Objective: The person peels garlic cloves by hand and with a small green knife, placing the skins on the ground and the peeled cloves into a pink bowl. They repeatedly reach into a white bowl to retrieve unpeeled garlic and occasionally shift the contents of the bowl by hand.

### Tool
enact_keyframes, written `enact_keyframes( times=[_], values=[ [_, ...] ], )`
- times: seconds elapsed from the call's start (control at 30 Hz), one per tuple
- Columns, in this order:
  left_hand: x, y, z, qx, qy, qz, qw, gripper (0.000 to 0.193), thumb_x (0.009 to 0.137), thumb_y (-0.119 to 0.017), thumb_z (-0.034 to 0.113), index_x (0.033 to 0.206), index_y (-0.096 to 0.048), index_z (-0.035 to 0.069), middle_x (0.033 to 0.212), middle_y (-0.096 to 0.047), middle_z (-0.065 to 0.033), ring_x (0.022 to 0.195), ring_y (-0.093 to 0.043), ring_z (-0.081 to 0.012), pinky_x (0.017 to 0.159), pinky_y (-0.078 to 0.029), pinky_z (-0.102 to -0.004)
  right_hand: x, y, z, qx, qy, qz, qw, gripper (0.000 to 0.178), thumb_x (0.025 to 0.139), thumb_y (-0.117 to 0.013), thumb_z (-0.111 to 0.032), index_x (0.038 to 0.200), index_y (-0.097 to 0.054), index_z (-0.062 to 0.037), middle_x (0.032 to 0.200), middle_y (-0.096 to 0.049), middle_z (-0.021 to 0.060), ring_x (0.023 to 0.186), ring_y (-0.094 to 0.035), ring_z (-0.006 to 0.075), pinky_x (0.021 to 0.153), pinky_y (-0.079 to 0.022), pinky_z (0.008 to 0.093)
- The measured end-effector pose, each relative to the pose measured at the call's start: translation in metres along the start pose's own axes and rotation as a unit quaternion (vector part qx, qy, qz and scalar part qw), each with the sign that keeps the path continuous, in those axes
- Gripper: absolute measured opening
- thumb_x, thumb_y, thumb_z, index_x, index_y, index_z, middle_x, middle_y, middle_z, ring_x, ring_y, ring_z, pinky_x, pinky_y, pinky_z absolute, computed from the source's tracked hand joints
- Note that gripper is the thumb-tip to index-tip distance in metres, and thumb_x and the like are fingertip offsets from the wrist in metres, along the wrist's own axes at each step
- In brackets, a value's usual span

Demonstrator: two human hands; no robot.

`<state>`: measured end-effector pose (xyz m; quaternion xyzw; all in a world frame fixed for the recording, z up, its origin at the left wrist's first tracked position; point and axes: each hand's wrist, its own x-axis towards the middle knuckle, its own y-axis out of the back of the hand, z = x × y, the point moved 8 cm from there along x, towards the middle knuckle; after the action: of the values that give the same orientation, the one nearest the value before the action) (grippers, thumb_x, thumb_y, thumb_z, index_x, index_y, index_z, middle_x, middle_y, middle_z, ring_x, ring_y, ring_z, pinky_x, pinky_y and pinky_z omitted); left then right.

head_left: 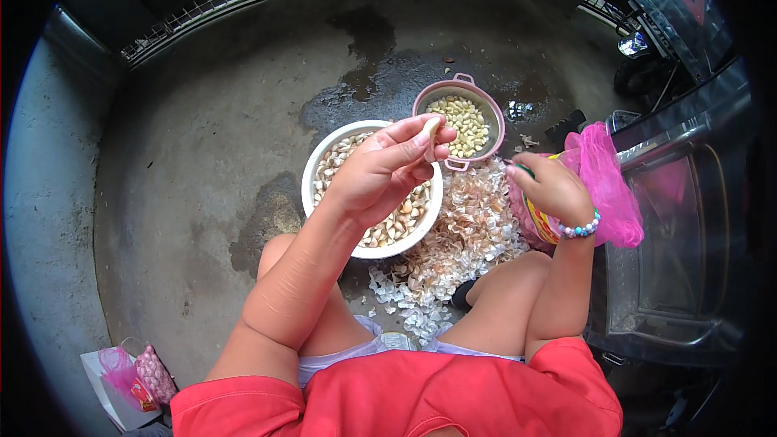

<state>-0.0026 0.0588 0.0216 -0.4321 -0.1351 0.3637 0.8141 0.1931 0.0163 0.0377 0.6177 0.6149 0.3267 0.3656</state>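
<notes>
Mostly bare grey floor (194,162), damp in dark patches; everything in use sits bunched together on it, likely to keep reaches short. Skins (465,218) spread in a loose heap right of the bowl (379,253), plausibly because the spot lies under both hands and catches what falls. Bowl: white, round, full of unpeeled garlic (330,163), nearest the left side, which would suit picking with that hand. Bag (607,186), bright pink net, slumps at the heap's far right. Basin (499,129), pink, smaller, two handles, stands just beyond the bowl; it holds pale peeled garlic (460,120), presumably set apart so clean and unclean do not mix.

Left hand (380,166) is raised above the bowl's right part, its grip clamped on one clove by thumb and fingers, end up, probably to steady it and leave that end free. Right hand (560,193) is curled over near the bag, well apart from the left; its grip is closed round a small green tool (524,170), mostly hidden, working end unclear. Clove (433,126): slim, curved, creamy at the tip, lower part covered by fingers; whether skin remains there, cannot tell.
</notes>
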Motion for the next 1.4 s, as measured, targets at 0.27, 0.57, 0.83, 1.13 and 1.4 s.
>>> enact_keyframes(
  times=[0.27, 0.57, 0.83, 1.13, 1.4],
  values=[
    [0.003, -0.003, -0.013, -0.009, 0.021, 0.006, 1.0, 0.033, 0.085, -0.059, 0.014, 0.114, -0.053, 0.0, 0.092, -0.057, -0.0048, 0.076, -0.053, -0.01, 0.06, -0.041, -0.0182, -0.007, 0.008, -0.002, -0.165, -0.033, -0.035, 0.985, 0.026, 0.071, -0.069, -0.02, 0.08, -0.06, 0.0024, 0.071, -0.06, 0.0203, 0.069, -0.059, 0.0346, 0.064, -0.046, 0.0412],
    [0.001, -0.006, 0.0, 0.41, -0.189, 0.059, 0.89, 0.027, 0.08, -0.064, 0.006, 0.105, -0.058, -0.001, 0.09, -0.06, -0.0051, 0.081, -0.058, -0.0093, 0.072, -0.047, -0.021, 0.013, -0.032, -0.061, 0.482, 0.02, 0.002, 0.876, 0.018, 0.082, -0.063, -0.014, 0.09, -0.061, 0.0011, 0.079, -0.062, 0.0028, 0.073, -0.057, 0.0081, 0.066, -0.046, 0.0225],
    [0.026, 0.033, -0.032, 0.045, 0.018, 0.103, 0.994, 0.032, 0.092, -0.044, 0.019, 0.114, -0.047, -0.005, 0.097, -0.056, -0.0104, 0.083, -0.054, -0.0136, 0.074, -0.045, -0.0247, 0.064, -0.029, 0.024, 0.37, -0.037, 0.203, 0.906, 0.016, 0.078, -0.062, -0.014, 0.083, -0.062, 0.0006, 0.07, -0.063, 0.0047, 0.062, -0.056, 0.0089, 0.057, -0.044, 0.0239],
    [0.022, 0.048, -0.002, 0.027, -0.04, 0.159, 0.986, 0.043, 0.075, -0.041, -0.009, 0.117, -0.037, -0.006, 0.106, -0.045, -0.019, 0.095, -0.051, -0.0239, 0.084, -0.047, -0.0316, 0.063, -0.025, 0.036, 0.223, -0.011, 0.241, 0.944, 0.015, 0.079, -0.059, -0.015, 0.083, -0.064, -0.0013, 0.068, -0.063, 0.0092, 0.061, -0.057, 0.0143, 0.058, -0.045, 0.0296],
    [0.029, 0.059, 0.005, -0.007, -0.056, 0.168, 0.984, 0.039, 0.076, -0.04, -0.006, 0.115, -0.038, -0.005, 0.1, -0.048, -0.0171, 0.091, -0.053, -0.0237, 0.082, -0.047, -0.0315, 0.111, -0.244, 0.13, -0.001, -0.163, -0.082, 0.983, 0.012, 0.071, -0.06, -0.007, 0.08, -0.068, -0.0078, 0.067, -0.064, 0.0123, 0.062, -0.063, 0.0207, 0.059, -0.049, 0.0317]
  ],
)
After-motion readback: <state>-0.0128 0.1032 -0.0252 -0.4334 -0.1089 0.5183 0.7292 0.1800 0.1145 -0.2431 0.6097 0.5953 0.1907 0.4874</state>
